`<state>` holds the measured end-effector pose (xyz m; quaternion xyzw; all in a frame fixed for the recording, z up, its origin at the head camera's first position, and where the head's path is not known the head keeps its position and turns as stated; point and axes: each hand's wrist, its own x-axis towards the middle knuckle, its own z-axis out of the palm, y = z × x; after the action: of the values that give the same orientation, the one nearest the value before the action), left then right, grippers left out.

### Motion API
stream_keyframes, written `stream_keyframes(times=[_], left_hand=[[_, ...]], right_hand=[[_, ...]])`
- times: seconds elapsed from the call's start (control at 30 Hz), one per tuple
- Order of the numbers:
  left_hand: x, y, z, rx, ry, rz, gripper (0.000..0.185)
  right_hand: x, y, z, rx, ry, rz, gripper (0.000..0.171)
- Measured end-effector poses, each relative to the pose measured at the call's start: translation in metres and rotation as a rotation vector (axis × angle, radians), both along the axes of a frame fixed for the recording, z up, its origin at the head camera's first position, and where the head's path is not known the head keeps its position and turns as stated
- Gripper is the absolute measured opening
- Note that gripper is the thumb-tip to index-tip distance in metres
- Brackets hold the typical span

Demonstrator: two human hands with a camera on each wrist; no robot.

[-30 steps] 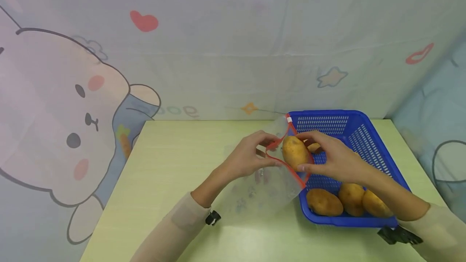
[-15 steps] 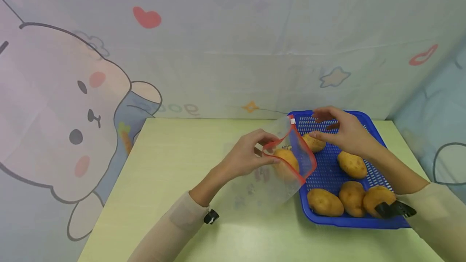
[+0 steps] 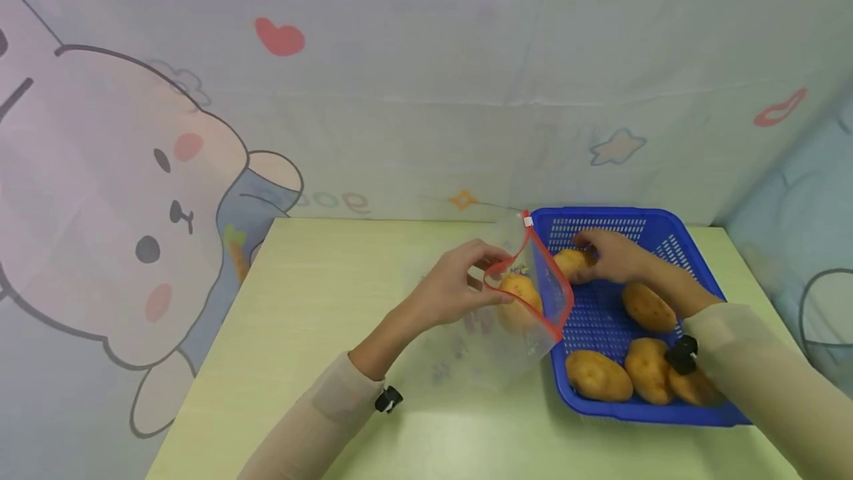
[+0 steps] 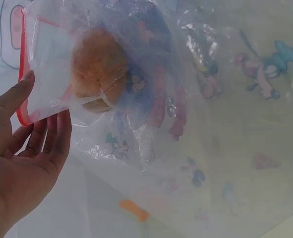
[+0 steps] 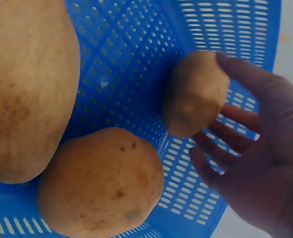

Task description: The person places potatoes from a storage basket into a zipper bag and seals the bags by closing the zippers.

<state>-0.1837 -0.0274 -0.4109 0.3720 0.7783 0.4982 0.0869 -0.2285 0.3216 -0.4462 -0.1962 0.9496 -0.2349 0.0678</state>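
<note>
My left hand (image 3: 460,284) pinches the red-edged mouth of a clear zip bag (image 3: 486,350), holding it spread apart. One potato (image 3: 520,292) lies inside the bag, seen through the plastic in the left wrist view too. The bag's printed cartoon figures show there. My right hand (image 3: 616,255) reaches into the blue basket (image 3: 593,321) and grips a potato (image 5: 195,94) near its back left, thumb on one side and fingers on the other. In the head view that potato is partly covered by the fingers and the bag's edge.
Several other potatoes lie in the basket: one potato (image 3: 649,307) under the right forearm, and a row along the front with a potato (image 3: 598,376) at its left end. A patterned cloth backdrop (image 3: 426,95) rises behind the pale green table (image 3: 320,302).
My right hand let go of a potato inside the bag, drew back to the right over the basket, then came down on another potato. The left hand stays at the bag's mouth.
</note>
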Motion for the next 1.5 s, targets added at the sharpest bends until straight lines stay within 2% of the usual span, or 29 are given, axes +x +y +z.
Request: stream_keyframes(times=[0.17,0.33,0.43,0.67,0.77,0.93,1.1,1.27,1.5], left_hand=[[0.0,0.001,0.0,-0.001,-0.008,0.018,0.053],[0.0,0.002,0.0,-0.006,-0.011,0.023,0.054],[0.0,0.002,0.0,-0.006,-0.016,0.026,0.055],[-0.001,0.002,0.0,-0.004,-0.04,0.05,0.055],[-0.003,0.002,0.0,0.005,-0.057,0.058,0.054],[-0.005,0.001,-0.001,0.008,-0.07,0.08,0.055],[-0.006,0.0,0.0,-0.01,-0.036,0.103,0.056],[-0.007,0.0,0.002,-0.006,-0.018,0.123,0.056],[-0.006,0.0,0.004,0.015,-0.012,0.078,0.058]], right_hand=[[-0.007,0.001,-0.01,0.125,0.069,0.033,0.062],[-0.006,0.002,-0.006,0.114,0.085,0.029,0.056],[-0.002,0.003,0.009,0.047,0.099,0.016,0.053],[0.017,-0.001,0.061,-0.091,0.133,-0.069,0.062],[0.028,-0.007,0.078,-0.16,0.158,-0.088,0.063],[0.046,-0.025,0.093,-0.241,0.231,-0.039,0.059],[0.06,-0.045,0.094,-0.181,0.281,0.064,0.057],[0.068,-0.057,0.083,-0.111,0.289,0.096,0.056],[0.071,-0.067,0.067,-0.086,0.284,0.142,0.056]])
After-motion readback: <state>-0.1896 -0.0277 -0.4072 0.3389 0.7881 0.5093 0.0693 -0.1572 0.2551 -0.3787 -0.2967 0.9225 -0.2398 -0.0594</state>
